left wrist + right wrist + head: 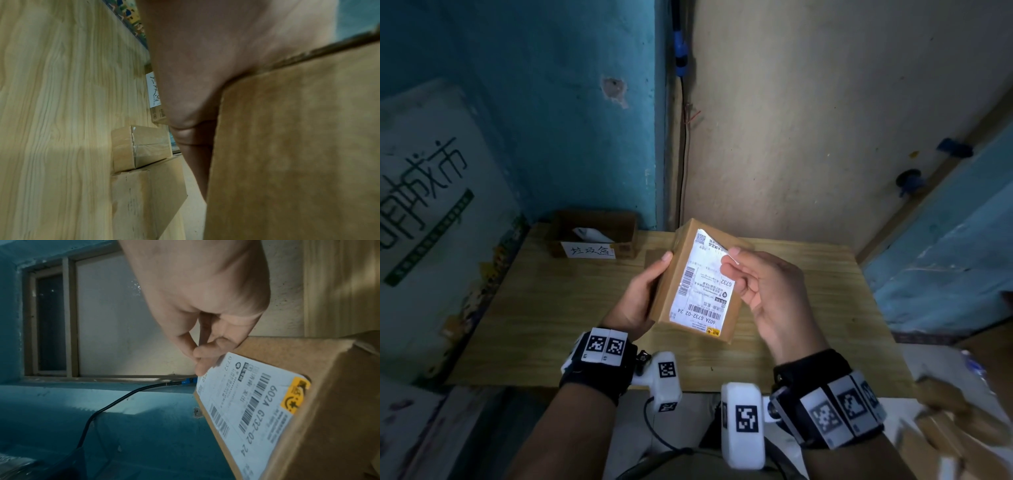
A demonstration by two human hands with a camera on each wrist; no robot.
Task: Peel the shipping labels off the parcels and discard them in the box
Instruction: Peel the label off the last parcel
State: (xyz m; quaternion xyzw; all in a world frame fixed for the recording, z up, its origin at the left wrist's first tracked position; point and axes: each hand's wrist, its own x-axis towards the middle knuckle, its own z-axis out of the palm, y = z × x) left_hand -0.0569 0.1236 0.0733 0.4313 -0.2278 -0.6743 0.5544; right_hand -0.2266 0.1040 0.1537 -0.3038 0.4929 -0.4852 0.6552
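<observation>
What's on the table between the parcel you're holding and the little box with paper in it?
Nothing: in the head view only bare table lies between the parcel and the box.

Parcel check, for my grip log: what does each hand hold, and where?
Left hand grips the parcel by its side; right hand pinches the label's lifted edge.

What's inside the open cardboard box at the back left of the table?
In the box, white crumpled paper shows above the rim, probably a discarded label. The front wall hides the box floor, so anything beneath cannot be seen.
</observation>
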